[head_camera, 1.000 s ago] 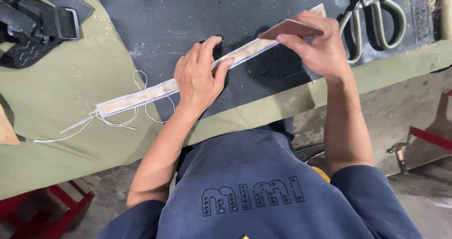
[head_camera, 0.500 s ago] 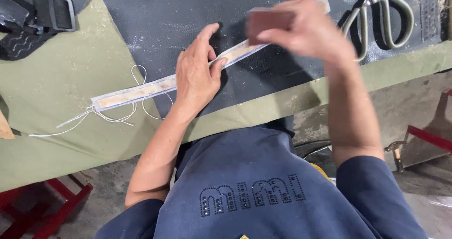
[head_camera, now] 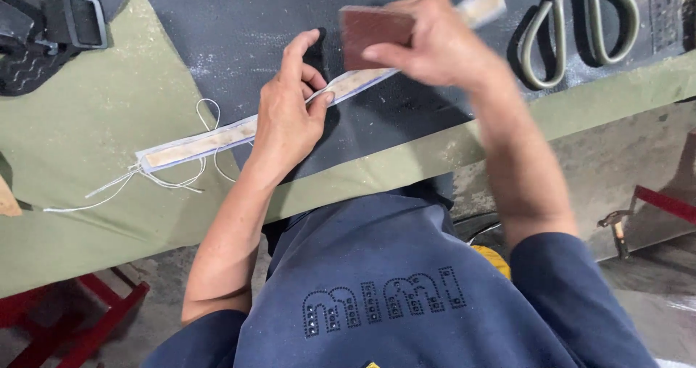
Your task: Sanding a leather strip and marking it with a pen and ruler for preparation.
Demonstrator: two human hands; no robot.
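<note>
- The left hand point(head_camera: 286, 118) presses flat on the pale strip point(head_camera: 210, 139), which runs diagonally across frame centre.
- The right hand point(head_camera: 428, 38) has its grip closed on a brown block point(head_camera: 373, 31) above the strip.
- Scissors point(head_camera: 580, 27) lie upper right, well apart.
- The tabletop point(head_camera: 87, 150) edge runs just below the strip.

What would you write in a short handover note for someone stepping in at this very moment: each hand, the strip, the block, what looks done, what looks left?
Left hand: fingers press the long pale strip flat on the dark mat.
Right hand: grips a reddish-brown block at the strip; blurred, contact unclear.
Loose white threads trail from the strip's left end on the green table cover.
Scissors lie on the mat, far right.
Done or left: cannot tell from the surface.
</note>
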